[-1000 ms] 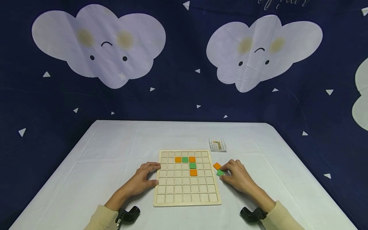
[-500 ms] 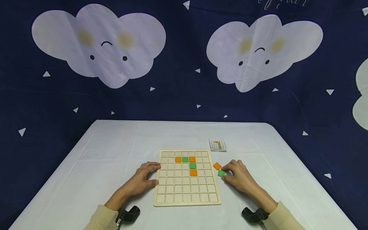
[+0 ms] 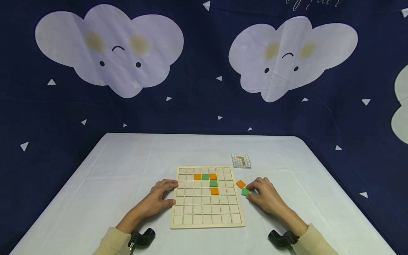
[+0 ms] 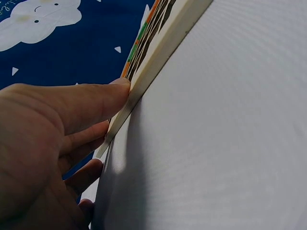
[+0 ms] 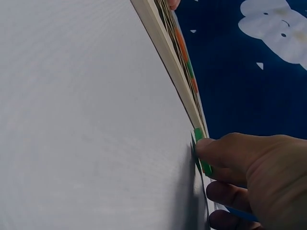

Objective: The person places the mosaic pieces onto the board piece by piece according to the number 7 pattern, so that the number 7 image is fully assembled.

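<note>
A pale wooden grid board [image 3: 197, 209] lies in the middle of the white table, with orange and green square tiles set in some of its cells. My left hand [image 3: 159, 198] rests at the board's left edge, thumb and fingertips against the frame. Beside the right edge, my right hand [image 3: 264, 194] pinches a green tile [image 3: 245, 191] between thumb and fingers. In the right wrist view this green tile [image 5: 199, 136] is raised on its near side, with a shadow under it. A loose orange tile [image 3: 240, 183] lies just beyond the right fingertips.
A small printed card [image 3: 241, 161] with a coloured grid pattern lies behind the board's far right corner. White cloth covers the table [image 3: 134, 159], and a dark blue cloud-patterned curtain [image 3: 204, 106] hangs behind it. Each wrist wears a black camera mount [image 3: 142, 238].
The right hand has shifted slightly right with the green tile, a little farther from the board; in the last half second it barely moves. My left hand stays in place.
</note>
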{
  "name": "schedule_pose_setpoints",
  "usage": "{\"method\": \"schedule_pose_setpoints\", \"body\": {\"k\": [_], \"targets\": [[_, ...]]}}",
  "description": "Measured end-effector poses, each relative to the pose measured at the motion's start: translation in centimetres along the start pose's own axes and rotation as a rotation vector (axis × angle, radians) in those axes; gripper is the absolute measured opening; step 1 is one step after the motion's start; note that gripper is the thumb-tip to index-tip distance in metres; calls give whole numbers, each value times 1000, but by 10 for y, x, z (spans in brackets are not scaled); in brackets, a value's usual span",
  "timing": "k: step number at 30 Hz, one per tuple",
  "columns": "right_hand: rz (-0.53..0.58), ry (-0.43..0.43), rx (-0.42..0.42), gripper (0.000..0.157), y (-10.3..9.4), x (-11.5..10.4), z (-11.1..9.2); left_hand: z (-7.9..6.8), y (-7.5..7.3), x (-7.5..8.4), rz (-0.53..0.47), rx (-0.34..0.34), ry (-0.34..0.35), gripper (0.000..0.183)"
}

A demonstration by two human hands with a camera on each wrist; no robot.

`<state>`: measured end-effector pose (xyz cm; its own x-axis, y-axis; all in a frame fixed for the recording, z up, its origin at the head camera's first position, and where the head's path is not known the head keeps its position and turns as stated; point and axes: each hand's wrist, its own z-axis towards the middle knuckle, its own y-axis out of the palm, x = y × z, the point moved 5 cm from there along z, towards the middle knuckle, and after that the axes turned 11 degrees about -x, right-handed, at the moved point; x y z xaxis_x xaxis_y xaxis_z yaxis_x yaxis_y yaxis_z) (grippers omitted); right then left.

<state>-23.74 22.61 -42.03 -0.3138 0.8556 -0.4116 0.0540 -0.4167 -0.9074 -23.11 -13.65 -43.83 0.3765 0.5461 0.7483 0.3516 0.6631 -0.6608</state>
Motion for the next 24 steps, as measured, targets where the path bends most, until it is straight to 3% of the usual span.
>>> {"method": "schedule_pose_setpoints", "body": {"k": [6, 24], "targets": [[-2, -4, 1, 20, -1, -3, 1, 1, 0, -3, -8, -45, -38, 51], [61, -52, -30, 18, -5, -27, 6, 1, 0, -2, -15, -62, -39, 51]]}}
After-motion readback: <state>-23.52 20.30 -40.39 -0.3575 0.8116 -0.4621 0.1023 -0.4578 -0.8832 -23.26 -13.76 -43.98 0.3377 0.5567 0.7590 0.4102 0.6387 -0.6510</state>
